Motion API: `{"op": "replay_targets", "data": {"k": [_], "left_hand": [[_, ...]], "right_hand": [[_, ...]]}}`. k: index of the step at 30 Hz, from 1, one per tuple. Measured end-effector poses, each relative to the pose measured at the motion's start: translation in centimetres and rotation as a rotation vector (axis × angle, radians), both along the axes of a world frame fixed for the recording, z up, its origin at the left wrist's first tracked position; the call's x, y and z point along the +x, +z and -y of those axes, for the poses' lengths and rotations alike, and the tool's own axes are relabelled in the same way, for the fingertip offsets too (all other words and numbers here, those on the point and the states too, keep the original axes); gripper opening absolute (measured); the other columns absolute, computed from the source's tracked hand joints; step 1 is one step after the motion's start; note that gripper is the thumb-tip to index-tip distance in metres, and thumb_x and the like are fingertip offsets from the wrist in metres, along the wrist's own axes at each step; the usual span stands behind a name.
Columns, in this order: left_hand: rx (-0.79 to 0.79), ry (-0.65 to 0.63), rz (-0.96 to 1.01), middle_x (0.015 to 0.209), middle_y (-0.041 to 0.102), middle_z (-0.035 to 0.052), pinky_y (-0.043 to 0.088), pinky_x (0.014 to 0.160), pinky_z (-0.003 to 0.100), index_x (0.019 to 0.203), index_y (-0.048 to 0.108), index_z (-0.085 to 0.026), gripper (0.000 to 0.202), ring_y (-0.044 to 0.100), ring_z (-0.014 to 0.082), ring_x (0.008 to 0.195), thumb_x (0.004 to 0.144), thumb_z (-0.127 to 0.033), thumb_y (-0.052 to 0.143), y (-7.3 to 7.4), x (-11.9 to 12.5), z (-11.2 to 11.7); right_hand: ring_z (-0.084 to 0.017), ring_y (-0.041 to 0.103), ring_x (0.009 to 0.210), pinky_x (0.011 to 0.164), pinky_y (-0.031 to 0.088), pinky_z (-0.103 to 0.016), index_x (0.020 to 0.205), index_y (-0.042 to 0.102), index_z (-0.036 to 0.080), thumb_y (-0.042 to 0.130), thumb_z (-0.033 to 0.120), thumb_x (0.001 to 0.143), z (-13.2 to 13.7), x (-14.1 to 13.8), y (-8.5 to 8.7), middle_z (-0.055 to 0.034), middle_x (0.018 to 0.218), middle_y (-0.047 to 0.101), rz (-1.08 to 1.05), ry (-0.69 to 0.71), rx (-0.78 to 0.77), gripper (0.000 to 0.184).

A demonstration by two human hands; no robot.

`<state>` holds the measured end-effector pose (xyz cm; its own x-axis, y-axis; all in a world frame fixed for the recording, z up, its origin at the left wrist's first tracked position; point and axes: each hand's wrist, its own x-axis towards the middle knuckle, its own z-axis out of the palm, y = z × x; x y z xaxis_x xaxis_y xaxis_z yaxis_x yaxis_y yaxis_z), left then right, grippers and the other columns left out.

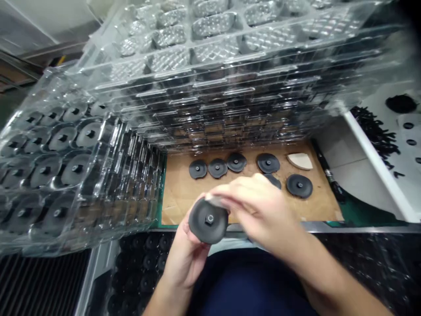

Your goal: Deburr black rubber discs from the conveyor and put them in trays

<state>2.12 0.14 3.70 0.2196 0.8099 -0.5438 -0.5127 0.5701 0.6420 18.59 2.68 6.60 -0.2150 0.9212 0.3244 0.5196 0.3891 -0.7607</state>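
My left hand (184, 259) holds a round black disc (208, 220) with a small metal hub at its centre, face toward me, just in front of the bench edge. My right hand (259, 210) reaches across above it, blurred, fingertips touching the disc's upper rim. Behind the hands, several identical black discs (236, 162) lie on a brown cardboard sheet (179, 193); one of them (299, 185) sits at the right. A pale wedge-shaped piece (300, 161) lies at the sheet's far right.
A tall stack of clear plastic trays (230, 79) fills the back. More clear trays holding black discs (62, 166) lean at the left. A white bin wall (375, 162) with black parts beyond stands right. Below the bench, a dark tray of discs (144, 267) shows.
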Motion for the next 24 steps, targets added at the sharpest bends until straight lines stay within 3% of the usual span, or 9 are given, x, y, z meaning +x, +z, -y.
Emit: {"op": "replay_targets", "data": {"k": [5, 7, 9, 11, 14, 17, 19, 21, 24], "left_hand": [[-0.011, 0.031, 0.095, 0.13, 0.061, 0.0047, 0.047, 0.097, 0.033, 0.109, 0.067, -0.032, 0.053, 0.065, 0.0242, 0.105, 0.059, -0.047, 0.078, 0.4, -1.4, 0.1], [-0.036, 0.038, 0.137, 0.121, 0.066, 0.0036, 0.048, 0.096, 0.031, 0.108, 0.068, -0.032, 0.055, 0.065, 0.0231, 0.105, 0.057, -0.049, 0.078, 0.3, -1.6, 0.1], [-0.048, 0.048, 0.166, 0.115, 0.069, 0.0018, 0.049, 0.093, 0.029, 0.107, 0.068, -0.032, 0.056, 0.065, 0.0219, 0.104, 0.055, -0.049, 0.079, 0.3, -1.6, 0.2], [-0.028, 0.05, 0.191, 0.112, 0.07, 0.0016, 0.05, 0.092, 0.029, 0.107, 0.068, -0.031, 0.056, 0.066, 0.0218, 0.101, 0.055, -0.047, 0.08, 0.3, -1.4, 0.2], [0.042, 0.048, 0.224, 0.107, 0.072, 0.0022, 0.051, 0.089, 0.028, 0.108, 0.069, -0.028, 0.055, 0.067, 0.0222, 0.097, 0.057, -0.044, 0.081, 0.1, -1.1, 0.1], [0.098, 0.044, 0.158, 0.105, 0.072, 0.0045, 0.052, 0.085, 0.027, 0.113, 0.067, -0.025, 0.061, 0.067, 0.0214, 0.094, 0.057, -0.043, 0.082, -0.2, -1.0, 0.3], [0.101, 0.076, 0.065, 0.101, 0.073, 0.0052, 0.054, 0.077, 0.023, 0.114, 0.067, -0.023, 0.067, 0.067, 0.019, 0.086, 0.052, -0.044, 0.084, -0.5, -1.3, 0.4], [0.075, 0.141, -0.006, 0.095, 0.074, 0.0027, 0.053, 0.069, 0.019, 0.11, 0.069, -0.025, 0.071, 0.067, 0.0158, 0.079, 0.044, -0.042, 0.088, -0.8, -1.5, 0.5], [0.079, 0.18, -0.037, 0.097, 0.074, 0.0037, 0.053, 0.077, 0.023, 0.108, 0.07, -0.024, 0.076, 0.067, 0.0195, 0.086, 0.038, -0.043, 0.089, -1.0, -1.7, 0.4]], "right_hand": [[-0.014, 0.062, 0.07, 0.059, 0.045, -0.025, 0.098, 0.07, 0.021, 0.051, 0.025, 0.089, 1.8, 0.6, -6.6, -0.0032, 0.09, 0.072, -0.076, -0.114, -0.455, 0.022], [-0.015, 0.062, 0.063, 0.055, 0.047, -0.025, 0.089, 0.073, 0.019, 0.052, 0.027, 0.087, 2.5, -0.3, -9.1, -0.0027, 0.08, 0.073, -0.099, -0.079, -0.512, 0.022], [-0.015, 0.062, 0.059, 0.055, 0.048, -0.026, 0.082, 0.073, 0.019, 0.054, 0.027, 0.085, 2.8, -1.1, -9.8, -0.0019, 0.073, 0.072, -0.084, -0.073, -0.505, 0.021], [-0.015, 0.063, 0.063, 0.056, 0.048, -0.026, 0.089, 0.072, 0.019, 0.053, 0.027, 0.087, 2.4, -1.4, -8.2, -0.0029, 0.082, 0.073, -0.094, -0.115, -0.482, 0.021], [-0.013, 0.063, 0.072, 0.061, 0.047, -0.025, 0.105, 0.067, 0.023, 0.053, 0.024, 0.091, 1.5, -1.6, -3.2, -0.0023, 0.098, 0.071, -0.129, -0.191, -0.251, 0.02], [-0.014, 0.063, 0.078, 0.069, 0.045, -0.028, 0.11, 0.064, 0.022, 0.05, 0.014, 0.092, 0.9, -2.4, 0.8, -0.0014, 0.097, 0.072, -0.082, 0.011, 0.103, 0.024], [-0.015, 0.063, 0.077, 0.069, 0.043, -0.03, 0.107, 0.064, 0.018, 0.048, 0.011, 0.092, 0.8, -3.2, 1.6, -0.0037, 0.093, 0.072, 0.019, 0.062, 0.118, 0.024], [-0.017, 0.063, 0.075, 0.066, 0.041, -0.031, 0.103, 0.066, 0.015, 0.048, 0.011, 0.091, 0.8, -3.9, 1.4, -0.0055, 0.087, 0.071, 0.157, -0.009, 0.013, 0.022], [-0.018, 0.063, 0.072, 0.064, 0.039, -0.032, 0.103, 0.067, 0.015, 0.047, 0.012, 0.092, 0.6, -4.8, 0.7, -0.0052, 0.083, 0.071, 0.181, -0.025, 0.045, 0.023]]}}
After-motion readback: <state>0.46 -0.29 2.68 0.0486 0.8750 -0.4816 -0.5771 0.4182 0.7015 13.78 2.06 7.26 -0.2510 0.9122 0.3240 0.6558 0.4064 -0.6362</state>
